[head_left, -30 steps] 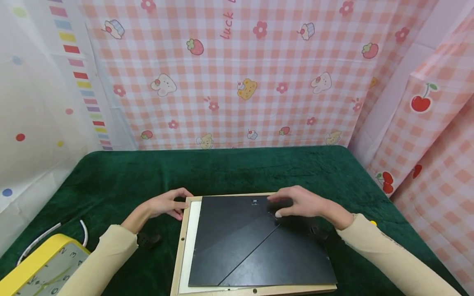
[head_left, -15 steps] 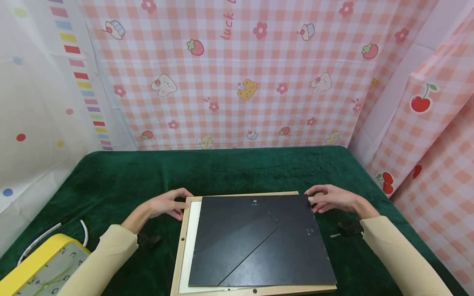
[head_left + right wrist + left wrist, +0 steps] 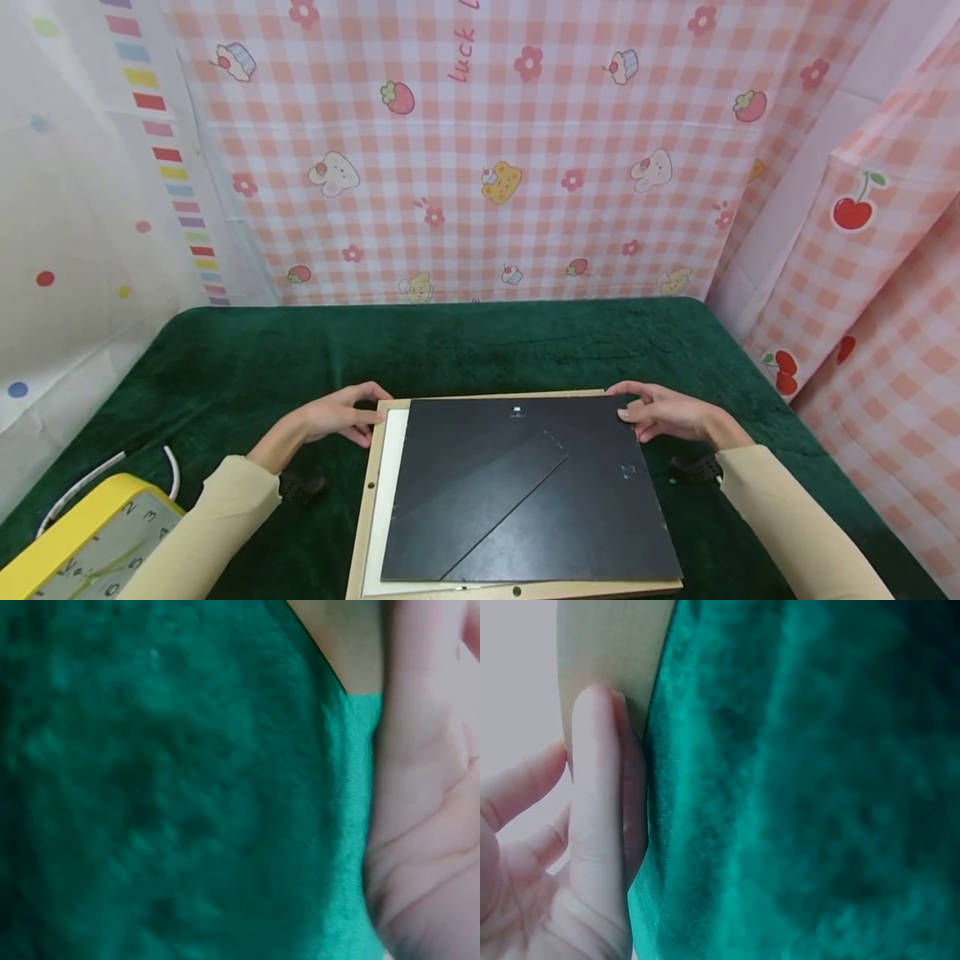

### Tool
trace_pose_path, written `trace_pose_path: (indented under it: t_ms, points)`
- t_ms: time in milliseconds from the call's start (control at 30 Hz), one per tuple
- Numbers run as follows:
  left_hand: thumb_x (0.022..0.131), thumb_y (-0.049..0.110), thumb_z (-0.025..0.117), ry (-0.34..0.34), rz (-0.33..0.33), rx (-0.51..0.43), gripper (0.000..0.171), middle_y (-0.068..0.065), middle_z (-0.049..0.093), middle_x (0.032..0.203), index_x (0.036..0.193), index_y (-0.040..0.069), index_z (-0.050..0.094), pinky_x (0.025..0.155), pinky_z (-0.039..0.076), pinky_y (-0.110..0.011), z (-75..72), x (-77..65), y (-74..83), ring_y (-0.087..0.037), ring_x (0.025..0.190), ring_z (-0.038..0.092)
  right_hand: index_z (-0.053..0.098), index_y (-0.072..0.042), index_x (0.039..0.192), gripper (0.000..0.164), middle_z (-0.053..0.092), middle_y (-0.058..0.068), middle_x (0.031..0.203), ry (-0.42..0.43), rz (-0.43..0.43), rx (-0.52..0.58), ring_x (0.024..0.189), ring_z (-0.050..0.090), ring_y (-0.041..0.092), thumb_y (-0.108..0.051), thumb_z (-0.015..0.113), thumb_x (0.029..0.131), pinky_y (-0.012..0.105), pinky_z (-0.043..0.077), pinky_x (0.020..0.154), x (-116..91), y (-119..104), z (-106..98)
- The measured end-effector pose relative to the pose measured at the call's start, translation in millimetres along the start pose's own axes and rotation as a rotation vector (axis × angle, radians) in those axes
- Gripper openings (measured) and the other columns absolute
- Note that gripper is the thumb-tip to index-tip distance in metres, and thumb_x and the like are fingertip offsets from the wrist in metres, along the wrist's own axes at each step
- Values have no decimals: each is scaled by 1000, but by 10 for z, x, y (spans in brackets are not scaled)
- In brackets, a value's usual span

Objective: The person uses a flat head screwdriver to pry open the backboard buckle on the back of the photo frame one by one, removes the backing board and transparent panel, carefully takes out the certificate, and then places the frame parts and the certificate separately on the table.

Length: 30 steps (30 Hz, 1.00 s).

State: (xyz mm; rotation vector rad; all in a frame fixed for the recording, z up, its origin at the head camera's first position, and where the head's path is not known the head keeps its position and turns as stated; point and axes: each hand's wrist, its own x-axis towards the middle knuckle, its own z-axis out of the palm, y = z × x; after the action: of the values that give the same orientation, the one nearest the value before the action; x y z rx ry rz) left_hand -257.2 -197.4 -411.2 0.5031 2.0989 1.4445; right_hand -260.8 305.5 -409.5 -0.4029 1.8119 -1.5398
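Note:
A wooden picture frame (image 3: 370, 487) lies face down, its back covered by a black backing board (image 3: 510, 500). The board sits askew, shifted right, so a white strip (image 3: 386, 500) shows along the frame's left side and the frame's right side is hidden. At the upper left corner my left hand (image 3: 333, 414) grips the frame; in the left wrist view its fingers lie along the wooden edge (image 3: 607, 645). My right hand (image 3: 671, 412) holds the backing board's upper right corner, thumb on top, index finger beside the frame's corner. In the right wrist view a wooden corner (image 3: 352, 652) shows beside the fingers.
A yellow clock (image 3: 97, 533) stands at the lower left, with a white curved cord-like piece (image 3: 171, 471) behind it. Dark green cloth (image 3: 465, 346) covers the table. Patterned curtains (image 3: 480, 150) hang behind and at both sides.
My right hand has moved from above the backing board out to its right edge, then slightly back left onto the corner. My left hand keeps its grip; the board and frame look unmoved.

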Motion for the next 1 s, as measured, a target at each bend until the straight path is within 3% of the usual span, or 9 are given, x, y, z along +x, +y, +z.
trace_pose_path:
  t_ms: [200, 400, 600, 733, 867, 1000]
  points:
    - [90, 16, 53, -2, 2, -1, 33, -18, 41, 110, 115, -2, 41, 62, 51, -36, -3, 3, 0, -22, 67, 57, 33, -3, 126, 33, 60, 10, 96, -101, -213, 109, 69, 56, 14, 3, 34, 93, 26, 49, 64, -49, 22, -34]
    - [90, 15, 51, -9, 14, 7, 32, -19, 42, 110, 115, -3, 41, 63, 50, -36, -16, 2, -5, -23, 68, 57, 37, -6, 123, 32, 62, 8, 96, -44, -348, 208, 71, 60, 14, 5, 28, 94, 26, 49, 65, -227, -22, -97]
    - [91, 16, 50, -9, 13, 15, 33, -18, 42, 111, 116, -2, 41, 65, 50, -38, -10, 4, -14, -24, 71, 57, 42, -8, 116, 30, 63, 7, 88, 193, -486, 427, 70, 61, 15, 5, 26, 95, 24, 49, 66, -486, 15, -143]
    - [91, 17, 51, -15, 19, 16, 34, -18, 41, 111, 116, -3, 41, 66, 50, -38, -8, 2, -12, -24, 71, 56, 46, -7, 109, 23, 63, 8, 81, 395, -558, 643, 67, 61, 18, 4, 34, 93, 26, 50, 66, -637, 66, -114]
    - [91, 18, 51, -8, 13, 19, 34, -18, 41, 112, 116, -2, 41, 66, 50, -38, -6, 2, -5, -24, 70, 56, 41, -9, 108, 21, 62, 8, 81, 554, -574, 775, 65, 61, 20, 4, 42, 90, 28, 50, 67, -759, 107, -96]
    - [91, 19, 51, -2, 0, 16, 34, -18, 40, 112, 116, -2, 40, 66, 50, -38, 0, -1, -4, -24, 70, 56, 39, -10, 108, 24, 61, 8, 83, 631, -571, 832, 64, 61, 21, 4, 45, 89, 29, 50, 67, -878, 156, -123]
